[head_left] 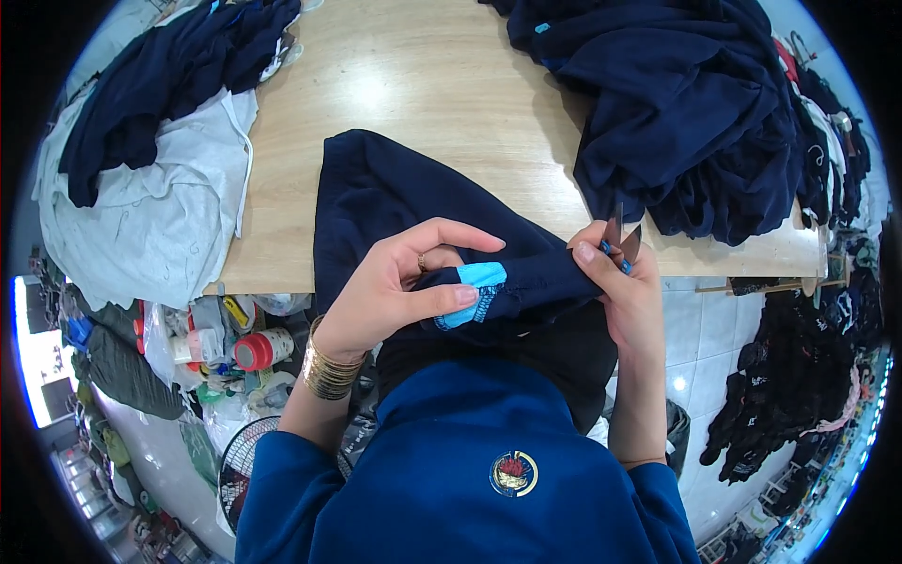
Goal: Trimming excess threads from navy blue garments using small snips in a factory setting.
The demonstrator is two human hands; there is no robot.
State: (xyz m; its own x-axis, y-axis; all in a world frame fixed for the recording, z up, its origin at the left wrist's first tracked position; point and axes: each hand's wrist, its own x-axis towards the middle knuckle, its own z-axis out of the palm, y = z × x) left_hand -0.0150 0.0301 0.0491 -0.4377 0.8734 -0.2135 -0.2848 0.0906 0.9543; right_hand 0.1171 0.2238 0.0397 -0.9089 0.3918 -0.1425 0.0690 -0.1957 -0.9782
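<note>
A dark navy garment [395,193] is stretched between my hands, its wide end lying on the table's near part. My left hand [395,287] grips one end of the narrow part; the thumb presses beside a light-blue cloth patch [482,274] with blue stitching, and the index finger is stretched out above it. At the other end, my right hand [620,287] pinches the cloth between thumb and fingers. That same hand also holds small thread snips [621,240], blades pointing up and away from the cloth, blades apart.
The wooden table [413,85] ends just ahead of my body. A large navy garment heap [686,113] lies at the far right. White cloth [178,207] with navy garments [178,75] on top is at left. Below sit a red-lidded jar [263,349] and a wire fan guard [249,470].
</note>
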